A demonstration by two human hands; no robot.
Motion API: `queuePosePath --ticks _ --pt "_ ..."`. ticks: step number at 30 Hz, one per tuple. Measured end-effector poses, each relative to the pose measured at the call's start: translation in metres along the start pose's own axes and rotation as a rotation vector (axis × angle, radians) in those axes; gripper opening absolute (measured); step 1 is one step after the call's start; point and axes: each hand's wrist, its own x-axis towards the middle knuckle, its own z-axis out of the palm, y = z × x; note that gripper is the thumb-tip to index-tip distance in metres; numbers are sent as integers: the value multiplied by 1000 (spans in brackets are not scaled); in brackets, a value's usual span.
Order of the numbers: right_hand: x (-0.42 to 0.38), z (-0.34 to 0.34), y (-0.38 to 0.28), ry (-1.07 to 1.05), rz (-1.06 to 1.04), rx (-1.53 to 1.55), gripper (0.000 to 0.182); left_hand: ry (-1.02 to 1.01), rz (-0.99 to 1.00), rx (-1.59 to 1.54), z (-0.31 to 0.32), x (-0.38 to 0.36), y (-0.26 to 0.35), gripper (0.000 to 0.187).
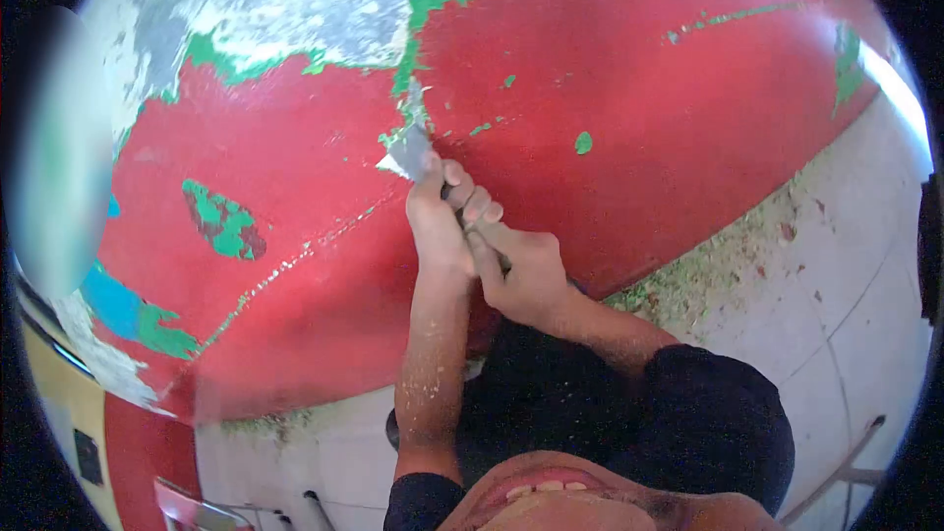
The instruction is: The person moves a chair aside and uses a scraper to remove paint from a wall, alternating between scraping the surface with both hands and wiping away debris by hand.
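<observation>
A paint scraper (409,149) with a flat metal blade is held against a red painted wall (610,206). My left hand (442,216) is wrapped round its handle close to the blade. Lower on the handle, my right hand (526,270) is closed too, its fingers partly hidden. The blade lies by a ragged strip of green paint (411,79). Above it spreads a large grey-white patch (305,0) where red paint is gone. A loose-looking pale flake (393,166) shows beside the blade. Pale specks dot my left forearm.
More green spots (224,219) and a blue patch (110,300) break up the red. Chips and dust (728,261) lie along the wall's foot on the pale tiled floor (836,334). A thin frame-like object (855,474) stands at lower right.
</observation>
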Motion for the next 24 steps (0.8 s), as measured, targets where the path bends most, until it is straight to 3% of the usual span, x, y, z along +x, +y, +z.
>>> queuePosePath --ticks 4,6,8,10,13,16,20,23,24 --pt "-25 9 6 -3 121 137 19 168 -23 177 -7 -10 -5 36" --pt "-5 14 16 47 57 136 17 256 15 256 0 -5 -10 37" --pt "-2 15 15 54 37 167 17 193 157 259 10 5 6 38" --pt "12 9 9 86 -35 230 17 143 158 205 20 -3 14 36" --pt "-3 -4 12 -47 34 262 17 196 75 199 13 -12 -2 35" --pt "8 6 26 -11 -78 320 16 229 142 170 12 -1 2 37" --pt "-3 -13 23 -74 -28 211 20 179 78 -4 7 -9 -18 36" --pt "11 2 36 -34 -134 99 22 183 194 0 8 6 -10 37" --pt "5 -1 29 -67 -78 68 22 190 228 18 8 6 -5 37"
